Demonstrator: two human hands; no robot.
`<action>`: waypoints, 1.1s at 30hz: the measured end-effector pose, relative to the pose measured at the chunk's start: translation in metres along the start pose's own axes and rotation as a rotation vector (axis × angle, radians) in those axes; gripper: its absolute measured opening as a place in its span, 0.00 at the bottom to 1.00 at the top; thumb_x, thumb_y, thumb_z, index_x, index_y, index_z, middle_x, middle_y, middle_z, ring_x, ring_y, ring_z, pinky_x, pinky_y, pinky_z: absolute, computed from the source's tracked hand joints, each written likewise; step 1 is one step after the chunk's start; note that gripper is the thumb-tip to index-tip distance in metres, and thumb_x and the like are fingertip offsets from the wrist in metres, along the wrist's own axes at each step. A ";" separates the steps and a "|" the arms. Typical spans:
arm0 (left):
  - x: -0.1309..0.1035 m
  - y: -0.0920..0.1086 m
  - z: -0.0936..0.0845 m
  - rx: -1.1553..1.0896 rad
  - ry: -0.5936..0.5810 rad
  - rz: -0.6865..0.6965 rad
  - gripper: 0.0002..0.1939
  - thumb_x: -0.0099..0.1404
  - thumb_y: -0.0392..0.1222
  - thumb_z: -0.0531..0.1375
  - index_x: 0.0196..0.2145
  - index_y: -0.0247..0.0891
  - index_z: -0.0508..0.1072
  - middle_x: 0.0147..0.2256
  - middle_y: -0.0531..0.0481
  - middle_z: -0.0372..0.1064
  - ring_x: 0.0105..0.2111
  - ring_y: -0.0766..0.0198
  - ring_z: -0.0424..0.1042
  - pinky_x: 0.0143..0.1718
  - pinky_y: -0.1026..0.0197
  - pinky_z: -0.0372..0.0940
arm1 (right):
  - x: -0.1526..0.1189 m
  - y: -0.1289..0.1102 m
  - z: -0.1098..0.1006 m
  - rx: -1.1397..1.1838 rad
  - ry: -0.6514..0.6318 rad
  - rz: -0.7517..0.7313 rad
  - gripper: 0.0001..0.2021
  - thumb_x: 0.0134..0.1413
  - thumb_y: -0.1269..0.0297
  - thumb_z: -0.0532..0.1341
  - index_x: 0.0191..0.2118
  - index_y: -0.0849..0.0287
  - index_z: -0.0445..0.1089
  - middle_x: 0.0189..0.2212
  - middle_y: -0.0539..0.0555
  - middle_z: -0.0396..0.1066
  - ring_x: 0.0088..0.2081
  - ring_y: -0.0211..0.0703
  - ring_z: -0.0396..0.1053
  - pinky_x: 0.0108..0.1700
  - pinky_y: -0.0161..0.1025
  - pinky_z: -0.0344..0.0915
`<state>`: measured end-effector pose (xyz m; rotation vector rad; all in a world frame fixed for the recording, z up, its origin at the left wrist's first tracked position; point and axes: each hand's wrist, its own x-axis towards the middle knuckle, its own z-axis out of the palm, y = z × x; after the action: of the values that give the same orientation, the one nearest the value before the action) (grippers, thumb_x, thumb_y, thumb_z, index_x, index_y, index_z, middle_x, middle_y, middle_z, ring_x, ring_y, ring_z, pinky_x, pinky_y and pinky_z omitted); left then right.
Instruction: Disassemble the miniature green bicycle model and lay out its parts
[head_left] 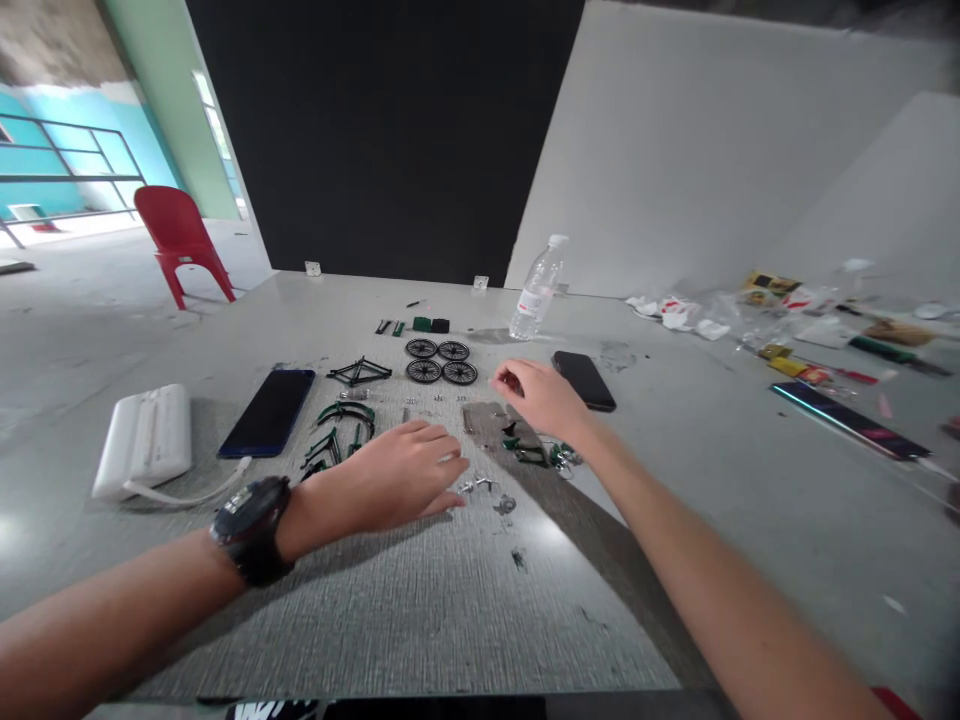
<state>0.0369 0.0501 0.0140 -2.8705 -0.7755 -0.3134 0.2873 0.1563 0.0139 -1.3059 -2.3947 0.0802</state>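
Observation:
My left hand (401,470), with a black watch on the wrist, reaches over the table with its fingers stretched out and the thumb apart. Beside it lie curved green and black parts (346,410) and small silver parts (478,484). My right hand (538,395) hovers farther right, its fingertips curled together in a pinch; what they hold, if anything, I cannot make out. Below that hand are small green and black pieces (529,455). Several black spoked toy wheels (424,371) sit in the middle, with a miniature bicycle frame (360,372) left of them.
On the left lie a white power bank (146,440) and a dark phone (268,412). A clear bottle (534,300) stands behind a black phone (583,380). Another phone (851,420) and plastic wrappers (765,300) are at right. A dark panel (390,140) borders the back.

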 end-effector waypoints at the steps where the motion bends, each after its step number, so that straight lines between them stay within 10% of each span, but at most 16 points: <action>1: 0.007 -0.003 0.001 0.014 -0.003 0.009 0.13 0.74 0.47 0.56 0.45 0.34 0.73 0.44 0.45 0.72 0.46 0.55 0.70 0.49 0.52 0.64 | 0.000 0.004 -0.002 -0.015 0.023 0.006 0.10 0.64 0.59 0.52 0.37 0.54 0.68 0.32 0.54 0.72 0.33 0.45 0.66 0.36 0.43 0.57; 12: 0.056 -0.001 0.014 0.099 -0.045 0.090 0.16 0.71 0.51 0.59 0.39 0.34 0.76 0.39 0.45 0.74 0.43 0.54 0.71 0.46 0.54 0.64 | -0.002 0.028 -0.007 -0.050 0.097 0.018 0.10 0.63 0.58 0.55 0.35 0.56 0.69 0.31 0.54 0.72 0.33 0.44 0.66 0.37 0.41 0.57; 21: 0.067 0.005 0.021 0.004 -0.066 0.098 0.14 0.72 0.50 0.58 0.40 0.34 0.75 0.39 0.47 0.75 0.44 0.56 0.72 0.47 0.53 0.66 | -0.007 0.033 -0.026 0.096 -0.285 0.004 0.06 0.55 0.59 0.63 0.31 0.53 0.75 0.30 0.53 0.74 0.32 0.44 0.69 0.36 0.42 0.60; 33: 0.044 0.014 0.013 -0.047 0.054 0.078 0.13 0.72 0.48 0.58 0.43 0.34 0.74 0.46 0.43 0.74 0.48 0.54 0.72 0.50 0.52 0.67 | -0.008 0.028 -0.019 0.101 -0.400 0.078 0.04 0.49 0.65 0.65 0.26 0.54 0.74 0.25 0.52 0.73 0.28 0.41 0.66 0.33 0.42 0.60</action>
<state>0.0830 0.0620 0.0106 -2.9137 -0.6536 -0.4027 0.3209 0.1628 0.0214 -1.4456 -2.6184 0.5237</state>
